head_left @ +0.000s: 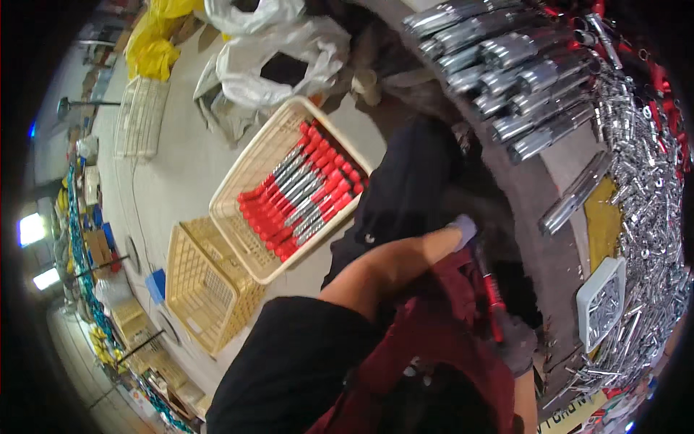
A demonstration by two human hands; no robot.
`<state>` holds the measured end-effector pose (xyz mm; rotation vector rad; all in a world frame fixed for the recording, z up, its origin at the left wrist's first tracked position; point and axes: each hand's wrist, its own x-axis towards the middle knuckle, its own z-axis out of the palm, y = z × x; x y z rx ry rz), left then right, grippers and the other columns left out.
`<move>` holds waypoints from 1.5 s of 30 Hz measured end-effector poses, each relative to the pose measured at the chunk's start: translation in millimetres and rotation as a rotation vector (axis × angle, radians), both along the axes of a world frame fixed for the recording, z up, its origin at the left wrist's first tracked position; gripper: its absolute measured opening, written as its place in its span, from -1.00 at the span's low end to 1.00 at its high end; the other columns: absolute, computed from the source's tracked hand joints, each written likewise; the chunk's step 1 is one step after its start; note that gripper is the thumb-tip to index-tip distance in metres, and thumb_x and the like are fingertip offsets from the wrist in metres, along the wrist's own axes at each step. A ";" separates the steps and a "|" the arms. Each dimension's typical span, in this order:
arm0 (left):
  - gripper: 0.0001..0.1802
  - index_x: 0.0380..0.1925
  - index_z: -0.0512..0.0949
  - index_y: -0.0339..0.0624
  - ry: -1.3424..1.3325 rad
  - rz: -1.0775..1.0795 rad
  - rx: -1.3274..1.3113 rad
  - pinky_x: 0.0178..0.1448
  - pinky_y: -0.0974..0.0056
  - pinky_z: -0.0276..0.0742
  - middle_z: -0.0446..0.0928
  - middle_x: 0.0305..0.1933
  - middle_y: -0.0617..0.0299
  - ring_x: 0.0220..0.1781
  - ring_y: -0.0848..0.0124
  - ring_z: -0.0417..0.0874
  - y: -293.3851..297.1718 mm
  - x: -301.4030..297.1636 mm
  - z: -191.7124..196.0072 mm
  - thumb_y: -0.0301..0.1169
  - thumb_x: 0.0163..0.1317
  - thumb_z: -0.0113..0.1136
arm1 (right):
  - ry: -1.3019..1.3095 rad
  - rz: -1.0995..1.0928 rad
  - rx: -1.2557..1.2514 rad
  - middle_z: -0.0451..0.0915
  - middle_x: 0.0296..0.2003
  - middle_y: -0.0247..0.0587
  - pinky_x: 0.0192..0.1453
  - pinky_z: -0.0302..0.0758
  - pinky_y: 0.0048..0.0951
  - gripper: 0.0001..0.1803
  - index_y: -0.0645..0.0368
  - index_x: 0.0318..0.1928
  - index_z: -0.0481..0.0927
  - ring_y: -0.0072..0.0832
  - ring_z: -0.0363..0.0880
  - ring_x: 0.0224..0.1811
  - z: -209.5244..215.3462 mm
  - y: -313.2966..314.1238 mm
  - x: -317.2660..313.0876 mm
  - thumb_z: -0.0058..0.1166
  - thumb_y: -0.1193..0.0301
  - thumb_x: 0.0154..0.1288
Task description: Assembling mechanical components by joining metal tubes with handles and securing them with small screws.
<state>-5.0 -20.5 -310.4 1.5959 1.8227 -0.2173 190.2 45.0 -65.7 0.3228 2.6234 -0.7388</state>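
Observation:
In front of my body is a slim tool (492, 289) with a red handle and a darker, metallic upper part. My right hand (516, 344), in a dark grey glove, is closed round its lower red end. My left hand (463, 228), in a pale glove, is closed at the tool's upper end, its fingers partly hidden. To the left, a cream plastic crate (230, 249) holds rows of similar red-and-silver tools (300, 192). A dark surface (517, 195) piled with metal parts lies to my right.
Chrome tubes (520, 65) are stacked at the far right, and one lone tube (576, 193) lies nearer. Loose small metal parts (643, 239) surround a pale tray (601, 304). Another crate (206, 289) and white sacks (282, 61) stand on the floor at left.

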 end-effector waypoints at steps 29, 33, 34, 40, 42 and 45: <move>-0.42 0.12 0.38 -0.13 -0.485 0.889 1.012 -0.02 0.08 0.48 0.57 -0.20 -0.02 -0.14 0.03 0.60 -278.9 -125.9 107.5 -0.19 0.08 0.19 | -0.230 -0.673 -1.140 0.58 -0.25 -0.08 -0.25 0.54 -0.46 -0.28 0.27 0.17 0.30 -0.44 0.59 -0.32 7.3 -129.2 -208.5 0.08 -0.02 0.19; -0.29 0.27 0.21 -0.14 -0.414 1.379 0.581 0.23 0.23 0.35 0.48 0.08 -0.01 0.13 0.23 0.48 -402.0 -166.2 11.0 -0.29 0.12 0.26 | -0.269 -0.573 -1.030 0.58 -0.23 -0.08 -0.22 0.53 -0.44 -0.31 0.28 0.16 0.30 -0.44 0.59 -0.30 8.6 -78.1 -180.5 0.09 0.03 0.21; -0.29 0.27 0.22 -0.14 -0.468 1.414 0.635 0.24 0.23 0.33 0.47 0.09 -0.01 0.15 0.22 0.47 -430.5 -176.1 -22.0 -0.29 0.13 0.26 | -0.220 -0.587 -0.941 0.58 -0.25 -0.10 -0.23 0.52 -0.46 -0.33 0.27 0.16 0.31 -0.46 0.58 -0.32 7.7 -65.8 -171.5 0.08 0.03 0.22; -0.30 0.26 0.26 -0.07 -0.145 1.382 0.318 0.32 0.19 0.25 0.37 0.22 -0.01 0.25 0.15 0.39 -461.5 -186.6 -122.1 -0.14 0.12 0.22 | -0.204 -0.852 -0.865 0.55 -0.33 -0.22 -0.31 0.45 -0.50 -0.38 0.22 0.13 0.35 -0.52 0.49 -0.43 1.2 -51.6 -143.5 0.10 0.06 0.22; -0.33 0.27 0.25 -0.05 -0.307 1.380 0.245 0.35 0.18 0.19 0.30 0.27 -0.01 0.32 0.11 0.29 -410.3 -175.2 -122.0 -0.17 0.16 0.18 | -0.206 -0.808 -0.860 0.56 -0.32 -0.24 -0.30 0.45 -0.50 -0.46 0.17 0.11 0.37 -0.53 0.49 -0.43 2.8 -61.4 -138.9 0.09 0.10 0.24; -0.38 0.26 0.26 0.01 -0.040 1.375 0.110 0.37 0.18 0.17 0.30 0.27 0.01 0.33 0.12 0.26 -422.6 -163.2 -131.0 -0.24 0.17 0.15 | -0.228 -0.679 -0.839 0.57 -0.31 -0.25 -0.29 0.45 -0.49 -0.55 0.13 0.07 0.41 -0.54 0.49 -0.43 -17.2 -71.2 -126.3 0.08 0.17 0.27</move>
